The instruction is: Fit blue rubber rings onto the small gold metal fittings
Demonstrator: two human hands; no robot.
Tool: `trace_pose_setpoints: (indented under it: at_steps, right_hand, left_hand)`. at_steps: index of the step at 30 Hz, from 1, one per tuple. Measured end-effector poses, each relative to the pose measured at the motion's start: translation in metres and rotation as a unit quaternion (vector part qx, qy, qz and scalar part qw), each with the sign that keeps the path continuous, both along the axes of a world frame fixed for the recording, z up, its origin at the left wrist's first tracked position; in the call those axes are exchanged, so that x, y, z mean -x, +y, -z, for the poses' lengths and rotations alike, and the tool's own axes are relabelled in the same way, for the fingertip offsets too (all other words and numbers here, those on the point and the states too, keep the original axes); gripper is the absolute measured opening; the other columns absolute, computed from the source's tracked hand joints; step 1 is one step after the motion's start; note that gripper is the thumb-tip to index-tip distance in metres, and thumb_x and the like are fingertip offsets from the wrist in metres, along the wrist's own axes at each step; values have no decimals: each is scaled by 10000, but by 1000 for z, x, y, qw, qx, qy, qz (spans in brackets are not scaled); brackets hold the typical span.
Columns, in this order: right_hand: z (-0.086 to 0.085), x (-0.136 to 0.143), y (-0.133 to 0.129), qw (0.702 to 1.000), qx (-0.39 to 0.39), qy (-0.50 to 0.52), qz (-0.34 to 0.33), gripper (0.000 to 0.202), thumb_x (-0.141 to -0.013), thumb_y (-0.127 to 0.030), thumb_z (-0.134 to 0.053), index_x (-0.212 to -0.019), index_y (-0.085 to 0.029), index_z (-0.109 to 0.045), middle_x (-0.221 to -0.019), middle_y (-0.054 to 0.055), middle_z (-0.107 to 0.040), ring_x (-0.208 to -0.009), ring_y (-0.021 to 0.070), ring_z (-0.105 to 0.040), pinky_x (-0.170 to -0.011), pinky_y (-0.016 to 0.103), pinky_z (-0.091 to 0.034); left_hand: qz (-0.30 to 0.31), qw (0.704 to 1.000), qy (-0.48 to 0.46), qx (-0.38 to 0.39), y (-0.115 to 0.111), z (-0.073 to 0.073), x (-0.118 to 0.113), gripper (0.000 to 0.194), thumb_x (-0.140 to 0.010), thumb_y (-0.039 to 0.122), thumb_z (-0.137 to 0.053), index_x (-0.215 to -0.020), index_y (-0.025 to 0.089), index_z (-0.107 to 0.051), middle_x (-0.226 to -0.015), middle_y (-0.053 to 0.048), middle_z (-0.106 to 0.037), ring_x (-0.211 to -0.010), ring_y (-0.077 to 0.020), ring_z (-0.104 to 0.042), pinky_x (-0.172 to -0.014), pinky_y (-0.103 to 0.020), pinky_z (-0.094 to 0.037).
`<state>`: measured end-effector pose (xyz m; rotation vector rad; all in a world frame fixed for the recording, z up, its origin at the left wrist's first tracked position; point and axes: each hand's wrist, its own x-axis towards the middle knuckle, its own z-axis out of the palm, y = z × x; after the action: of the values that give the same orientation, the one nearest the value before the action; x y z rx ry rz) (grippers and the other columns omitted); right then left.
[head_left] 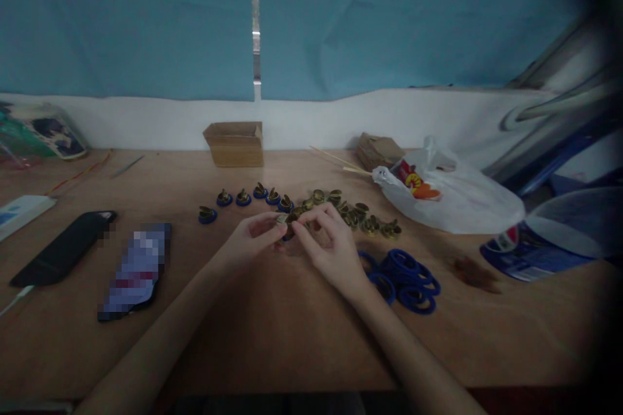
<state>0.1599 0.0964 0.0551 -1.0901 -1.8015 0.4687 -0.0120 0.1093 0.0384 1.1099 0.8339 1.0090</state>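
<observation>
My left hand point(253, 235) and my right hand point(333, 249) meet at the middle of the table. Between their fingertips is a small brass-coloured round fitting point(291, 228), pinched from both sides and partly covered by the fingers. A bit of blue shows under it. Left of and behind the hands stand several brass fittings seated in blue rings point(243, 198), each with a tilted disc on top. Beyond my right hand lies a loose heap of bare brass fittings point(360, 211). Beside my right wrist is a pile of blue rings point(416, 285).
Two phones point(63, 249) lie on the left, one with a blurred screen point(139, 269). At the back are an open cardboard box point(237, 146) and brown packaging point(378, 151). A white plastic bag point(467, 191) and a blue cup on its side point(540, 246) lie on the right.
</observation>
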Motion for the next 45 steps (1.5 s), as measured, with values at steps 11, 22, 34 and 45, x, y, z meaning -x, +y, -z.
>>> trace_pose_setpoints:
  at_steps: [11,22,34,45]
  right_hand:
    - [3,5,0,969,197,115,-90,296,-869,-329,-485,-608,-203,-425,-542,-56,-428,-510,94,-414,-498,221,-317]
    - [7,10,-3,960,201,184,-62,342,-805,-331,-518,-526,-213,-358,-497,-57,-400,-481,84,-370,-481,226,-283]
    - [1,-23,19,978,153,116,84,368,-900,-429,-448,-605,-211,-467,-477,-50,-394,-451,113,-403,-494,247,-306]
    - [6,-37,25,926,222,-266,149,260,-850,-301,-514,-657,-185,-644,-708,83,-684,-684,205,-618,-594,272,-354]
  left_hand:
    - [-30,984,96,-150,-6,2,-12,217,-837,272,-599,-1002,148,-666,-948,-69,-678,-889,-182,-619,-745,-266,-481]
    - [-33,976,99,-189,-10,11,-14,236,-866,289,-564,-1055,170,-640,-1035,-71,-664,-958,-191,-612,-821,-292,-493]
    - [-154,981,61,-98,-4,4,-9,309,-843,430,-564,-964,160,-654,-928,-51,-676,-749,-158,-623,-649,-256,-509]
    - [-133,990,-46,-30,1,14,-14,370,-837,495,-572,-878,135,-650,-788,-76,-722,-762,-204,-690,-684,-297,-528]
